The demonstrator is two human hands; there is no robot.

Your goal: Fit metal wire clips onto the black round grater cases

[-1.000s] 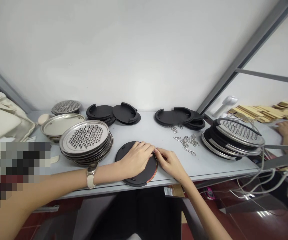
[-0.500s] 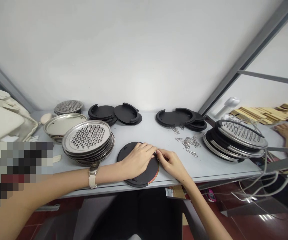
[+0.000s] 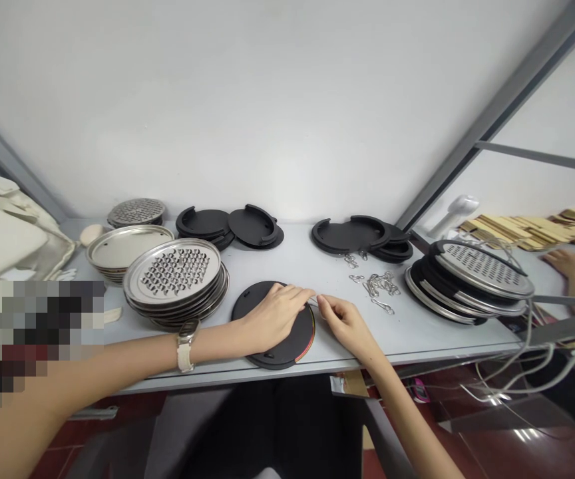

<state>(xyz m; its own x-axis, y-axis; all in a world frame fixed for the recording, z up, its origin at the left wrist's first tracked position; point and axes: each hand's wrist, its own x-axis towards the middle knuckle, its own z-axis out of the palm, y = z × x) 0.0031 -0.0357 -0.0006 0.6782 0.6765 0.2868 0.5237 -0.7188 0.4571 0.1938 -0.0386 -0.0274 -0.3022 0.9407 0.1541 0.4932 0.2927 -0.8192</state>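
A black round plastic disc (image 3: 287, 346) lies flat near the table's front edge, with a red and yellow rim showing on its right side. My left hand (image 3: 282, 313) rests across it, fingers together and bent over its upper right edge; the hand covers much of the disc. Just right of that edge, my right hand (image 3: 340, 322) pinches a thin metal wire clip (image 3: 313, 300), mostly hidden by the fingers. To the right lies a loose pile of similar wire clips (image 3: 380, 285).
Stacked metal grater discs (image 3: 178, 273) stand on the left, beside plain metal discs (image 3: 130, 247). Black holders (image 3: 252, 226) sit along the wall, with more black holders (image 3: 347, 236) further right. Assembled graters (image 3: 484, 269) are stacked at right. Another person's hand (image 3: 574, 266) is beyond the frame post.
My right hand has shifted slightly right, away from my left fingertips, and a bit of wire now shows between them. My left hand stays on the disc.
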